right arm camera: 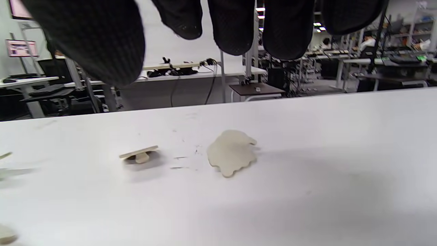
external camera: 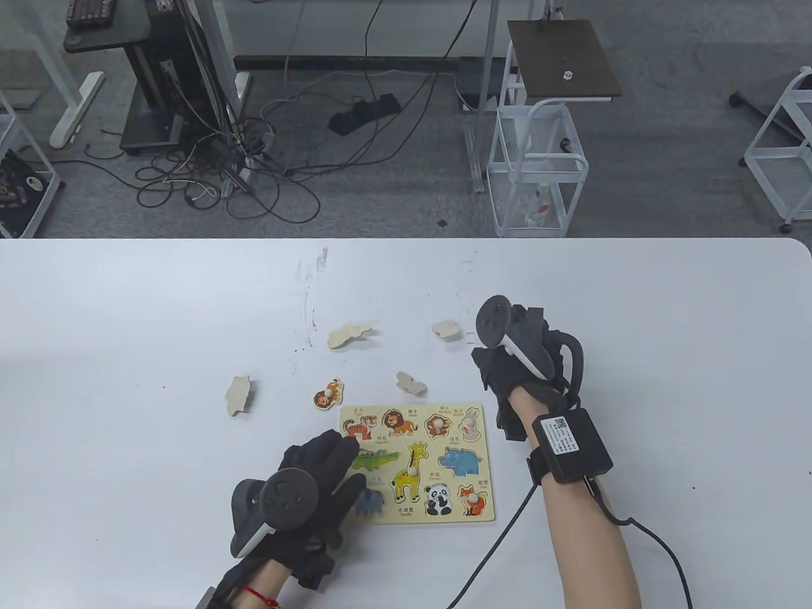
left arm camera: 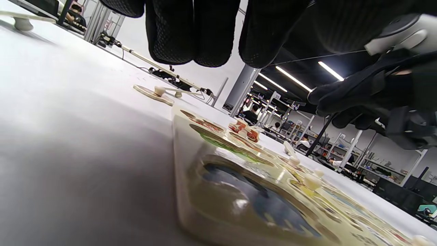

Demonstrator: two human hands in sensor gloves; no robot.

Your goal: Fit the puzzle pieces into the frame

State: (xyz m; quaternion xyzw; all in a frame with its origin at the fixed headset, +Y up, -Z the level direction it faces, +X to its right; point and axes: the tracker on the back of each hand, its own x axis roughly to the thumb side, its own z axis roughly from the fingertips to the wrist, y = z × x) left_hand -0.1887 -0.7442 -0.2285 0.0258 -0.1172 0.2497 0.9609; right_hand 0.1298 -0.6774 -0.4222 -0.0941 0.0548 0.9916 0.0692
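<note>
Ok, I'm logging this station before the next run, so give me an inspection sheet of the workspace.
Surface: white table, dark scuff marks near its middle.
Job's things: puzzle frame with most animals seated; four loose pieces face down, e.g., plus a monkey piece face up.
Clutter: nothing seen.
Hands: left hand rests on the frame's left edge; right hand near a face-down piece, apparently empty.
Cables: wrist cable trails off the table; floor tangle.
Surroundings: white carts, desk legs.
</note>
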